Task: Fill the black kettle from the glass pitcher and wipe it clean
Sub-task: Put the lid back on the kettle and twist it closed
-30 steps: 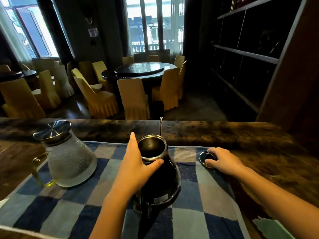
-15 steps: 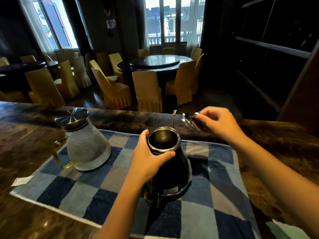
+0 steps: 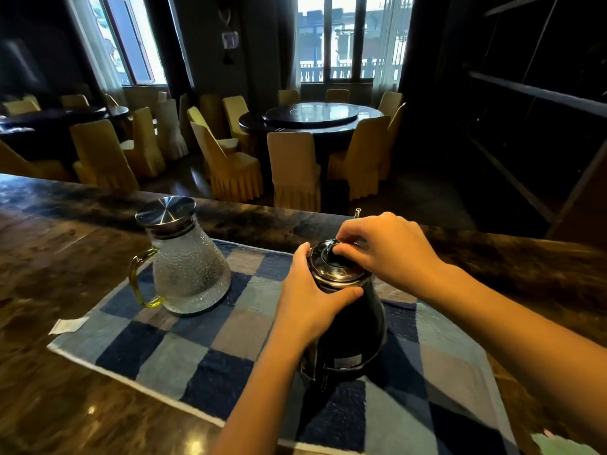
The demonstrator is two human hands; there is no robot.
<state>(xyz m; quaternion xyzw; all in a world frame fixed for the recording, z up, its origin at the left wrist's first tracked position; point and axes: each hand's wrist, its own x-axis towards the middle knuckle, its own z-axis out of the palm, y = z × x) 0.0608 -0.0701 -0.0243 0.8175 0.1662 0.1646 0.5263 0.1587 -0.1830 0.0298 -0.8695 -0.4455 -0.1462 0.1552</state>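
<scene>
The black kettle (image 3: 353, 326) stands upright on a blue checked towel (image 3: 203, 330). My left hand (image 3: 308, 297) wraps around the kettle's neck just under the rim. My right hand (image 3: 384, 247) pinches the knob of the kettle lid (image 3: 328, 262), which sits on the kettle's mouth. The thin spout tip (image 3: 357, 211) pokes up behind my right hand. To the left, a textured glass pitcher (image 3: 189, 267) with a steel cap and a yellow-green handle stands on the towel, apart from both hands.
The towel lies on a dark wooden counter (image 3: 65, 257). A small white paper scrap (image 3: 67, 325) rests by the towel's left corner. A pale green cloth (image 3: 561, 444) shows at the bottom right. Beyond the counter stand round tables and covered chairs.
My right hand picked the lid up from the towel at the right, carried it over, and set it on the kettle's mouth. My left hand stayed on the kettle's neck.
</scene>
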